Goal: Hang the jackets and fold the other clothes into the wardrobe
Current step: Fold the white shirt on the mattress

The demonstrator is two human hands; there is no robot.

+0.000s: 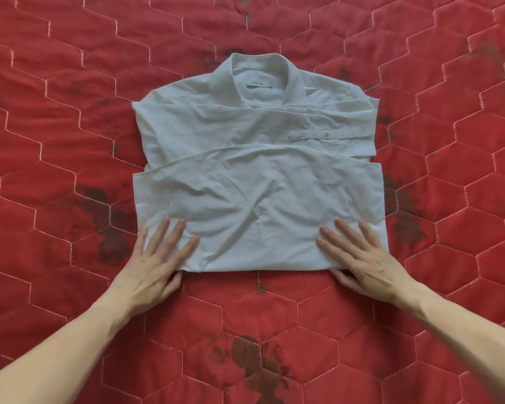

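Note:
A pale blue collared shirt [254,170] lies folded on the bed, collar at the far end, sleeves crossed over the chest and the hem folded up over them. My left hand [155,258] rests on the shirt's near left corner with fingers straight and spread, the thumb at the folded edge. My right hand [362,255] lies the same way on the near right corner, its thumb at the near edge.
A red quilted bedspread [70,141] with hexagon stitching and dark flower prints fills the whole view around the shirt. No wardrobe, hanger or other garment is in view.

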